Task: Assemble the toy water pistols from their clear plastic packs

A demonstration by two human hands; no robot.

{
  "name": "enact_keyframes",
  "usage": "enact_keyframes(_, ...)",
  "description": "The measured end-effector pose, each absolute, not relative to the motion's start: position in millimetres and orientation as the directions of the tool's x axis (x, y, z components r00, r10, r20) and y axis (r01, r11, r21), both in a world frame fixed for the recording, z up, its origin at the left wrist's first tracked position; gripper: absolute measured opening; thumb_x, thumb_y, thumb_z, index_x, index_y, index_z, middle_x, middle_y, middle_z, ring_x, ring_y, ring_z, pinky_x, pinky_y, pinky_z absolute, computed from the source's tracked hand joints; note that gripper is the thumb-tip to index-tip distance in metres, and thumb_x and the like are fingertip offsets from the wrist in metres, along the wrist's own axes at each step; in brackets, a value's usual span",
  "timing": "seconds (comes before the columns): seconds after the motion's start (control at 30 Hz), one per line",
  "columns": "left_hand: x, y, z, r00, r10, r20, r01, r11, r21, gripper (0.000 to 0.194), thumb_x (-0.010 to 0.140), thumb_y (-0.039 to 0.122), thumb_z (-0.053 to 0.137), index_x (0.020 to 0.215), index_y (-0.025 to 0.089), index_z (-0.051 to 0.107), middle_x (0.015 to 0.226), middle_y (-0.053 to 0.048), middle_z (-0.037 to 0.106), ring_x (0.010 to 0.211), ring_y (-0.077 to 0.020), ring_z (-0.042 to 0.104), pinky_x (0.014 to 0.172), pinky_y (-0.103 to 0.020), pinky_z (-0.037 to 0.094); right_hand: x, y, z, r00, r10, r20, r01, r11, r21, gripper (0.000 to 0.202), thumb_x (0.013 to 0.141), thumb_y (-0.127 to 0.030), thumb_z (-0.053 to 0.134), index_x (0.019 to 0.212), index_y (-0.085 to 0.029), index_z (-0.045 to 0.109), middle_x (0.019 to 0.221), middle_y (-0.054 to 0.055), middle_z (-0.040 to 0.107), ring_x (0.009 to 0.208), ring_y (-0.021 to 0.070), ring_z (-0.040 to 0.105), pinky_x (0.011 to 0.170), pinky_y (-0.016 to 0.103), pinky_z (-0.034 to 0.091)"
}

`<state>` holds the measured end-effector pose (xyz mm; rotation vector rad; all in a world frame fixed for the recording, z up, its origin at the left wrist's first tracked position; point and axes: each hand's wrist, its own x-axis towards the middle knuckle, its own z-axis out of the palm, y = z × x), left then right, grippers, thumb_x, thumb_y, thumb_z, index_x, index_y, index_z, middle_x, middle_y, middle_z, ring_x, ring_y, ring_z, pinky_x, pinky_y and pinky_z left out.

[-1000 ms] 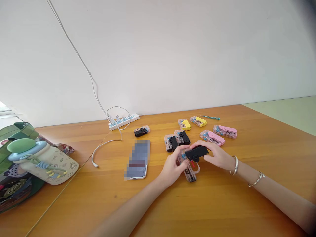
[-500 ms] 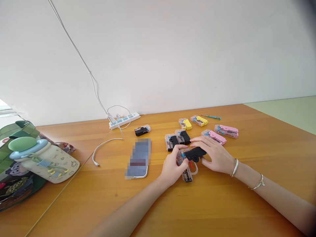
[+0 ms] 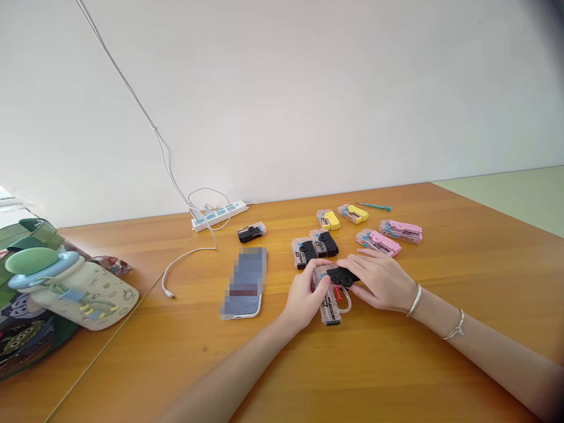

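Note:
Between both hands is a toy water gun [image 3: 328, 306] with a clear grip, a black top, a red trigger and a clear trigger guard. My left hand [image 3: 304, 299] grips its clear rear end, thumb on the near side. The fingers of my right hand [image 3: 381, 279] are closed around the black front part, covering its tip. Just beyond lie two folded black water guns [image 3: 304, 252] side by side. Two pink water guns [image 3: 383, 242] rest past my right hand.
Two yellow water guns [image 3: 328, 220] and a teal screwdriver [image 3: 376, 206] lie farther back. Another black water gun [image 3: 251, 232] sits near a white power strip [image 3: 220, 215] with cables. Left of my hands is a phone [image 3: 244, 282]; a bottle [image 3: 97, 294] and a green bag [image 3: 26, 235] stand far left.
The black top has come down against the clear body, its front drawn in to the left with my right hand. More of the grip now shows. The view has shifted slightly.

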<state>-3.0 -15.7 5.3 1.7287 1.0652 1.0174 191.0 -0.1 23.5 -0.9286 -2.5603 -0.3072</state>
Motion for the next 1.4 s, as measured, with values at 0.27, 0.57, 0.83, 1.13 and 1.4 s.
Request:
enact_keyframes(0.27, 0, -16, 6, 0.285, 0.939, 0.19, 0.041, -0.21, 0.977, 0.028, 0.088, 0.036, 0.042, 0.111, 0.021, 0.045, 0.1, -0.004, 0.06, 0.087, -0.0174, 0.057, 0.079, -0.029, 0.045, 188, 1, 16, -0.617, 0.615, 0.49, 0.743, 0.661, 0.105, 0.026, 0.081, -0.019, 0.038, 0.101, -0.014, 0.054, 0.083, 0.008, 0.064, 0.061, 0.0188, 0.055, 0.057, 0.03, 0.035)
enact_keyframes(0.57, -1, -11, 7, 0.293, 0.956, 0.028, -0.07, -0.007, 0.998, 0.043, 0.084, 0.048, 0.047, 0.12, 0.024, 0.042, 0.094, -0.003, 0.058, 0.082, -0.0157, 0.054, 0.067, -0.024, 0.044, 186, 4, 6, -0.429, 0.733, 0.528, 0.84, 0.538, -0.064, 0.023, 0.085, -0.016, 0.033, 0.103, -0.016, 0.048, 0.081, 0.005, 0.068, 0.052, 0.0179, 0.058, 0.046, 0.029, 0.032)
enact_keyframes(0.83, -8, -10, 12, 0.379, 0.925, 0.029, -0.103, 0.011, 0.995, 0.043, 0.084, 0.049, 0.048, 0.121, 0.029, 0.046, 0.114, -0.003, 0.058, 0.097, -0.0188, 0.055, 0.078, -0.028, 0.045, 193, 10, 7, -0.448, 0.753, 0.481, 0.724, 0.622, -0.298, 0.021, 0.087, -0.018, 0.033, 0.105, -0.021, 0.044, 0.083, 0.005, 0.066, 0.068, 0.0193, 0.063, 0.055, 0.028, 0.044)
enact_keyframes(1.13, -4, -15, 9, 0.397, 0.914, 0.086, -0.004, -0.092, 0.996, 0.022, 0.085, 0.034, 0.045, 0.102, 0.021, 0.049, 0.095, -0.003, 0.061, 0.084, -0.0171, 0.058, 0.077, -0.029, 0.045, 198, 14, 8, -0.403, 0.796, 0.451, 0.742, 0.573, -0.348, 0.016, 0.089, -0.023, 0.035, 0.102, -0.021, 0.045, 0.085, 0.005, 0.065, 0.074, 0.0203, 0.062, 0.06, 0.03, 0.044)
enact_keyframes(1.4, 2, -22, 9, 0.541, 0.804, 0.246, 0.485, -0.538, 0.689, 0.013, 0.08, 0.026, 0.052, 0.085, 0.023, 0.064, 0.087, -0.004, 0.066, 0.094, -0.0239, 0.049, 0.087, -0.037, 0.038, 196, 10, 11, -0.444, 0.738, 0.509, 0.699, 0.64, -0.318, 0.018, 0.085, -0.021, 0.041, 0.103, -0.022, 0.047, 0.095, 0.005, 0.064, 0.085, 0.0201, 0.061, 0.07, 0.031, 0.046)
